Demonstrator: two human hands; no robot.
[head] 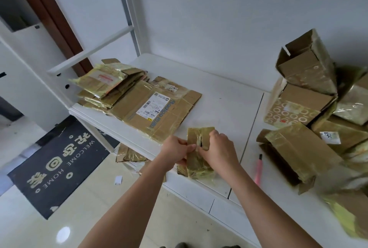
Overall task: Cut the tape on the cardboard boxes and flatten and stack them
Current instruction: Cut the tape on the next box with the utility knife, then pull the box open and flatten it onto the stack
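**Taped boxes cover a white counter by the door**

Two hands work a small taped box (200,153) at the front edge of a white counter (223,96) set against a pale wall. The left hand (176,151) pinches the box's left side, fingers curled on the cardboard; the right hand (220,148) grips its right side, fingers hooked into the split along the top. The box rests on the counter between them.

To the left lies a stack of flattened boxes (111,88), with a large flattened box (157,110) bearing a shipping label beside it. On the right, a heap of unflattened boxes (306,96) rises against the wall, one open at the top. A pink utility knife (258,170) lies on the counter just right of the right forearm, apart from both hands.

Below the counter, cardboard scraps (129,155) sit on a glossy tiled floor (39,227), near a dark doormat (57,166) reading "WELCOME HOME". A brown door frame (49,12) stands at upper left.
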